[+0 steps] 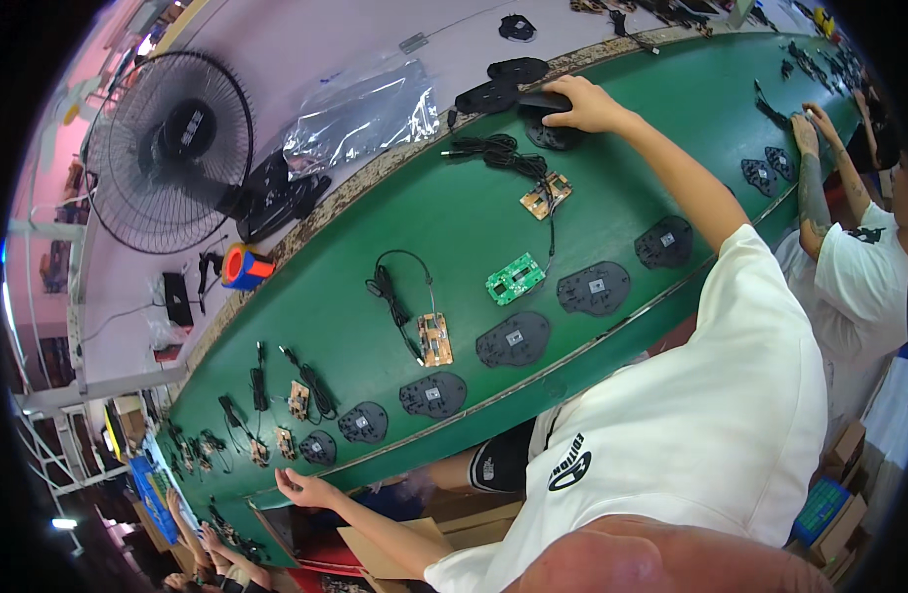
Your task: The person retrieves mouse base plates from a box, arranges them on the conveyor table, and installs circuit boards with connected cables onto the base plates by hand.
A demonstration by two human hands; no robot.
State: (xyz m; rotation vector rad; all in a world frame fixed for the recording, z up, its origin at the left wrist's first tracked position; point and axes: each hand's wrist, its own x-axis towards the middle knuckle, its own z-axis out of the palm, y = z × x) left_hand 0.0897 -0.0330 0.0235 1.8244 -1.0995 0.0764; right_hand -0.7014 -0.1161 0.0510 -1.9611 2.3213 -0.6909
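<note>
My right hand (587, 105) reaches to the far edge of the green belt, its fingers closed on a black plastic shell (543, 101). More black shells (488, 96) lie beside it on the ledge, and another (553, 133) sits under the hand. Along the near edge runs a row of black mouse-shaped base plates (513, 338), each with a pale square in the middle. My left hand (307, 488) hovers by the near edge, fingers apart and holding nothing, close to a small base plate (318, 448). A green circuit board (516, 279) and a tan circuit board (435, 339) with a black cable lie mid-belt.
A black fan (185, 133) stands on the table beyond the belt, near a clear plastic bag (370, 114) and an orange-blue tape roll (246, 268). At right a co-worker's hands (810, 128) work on black parts. Cardboard boxes (404, 549) stand below the near edge.
</note>
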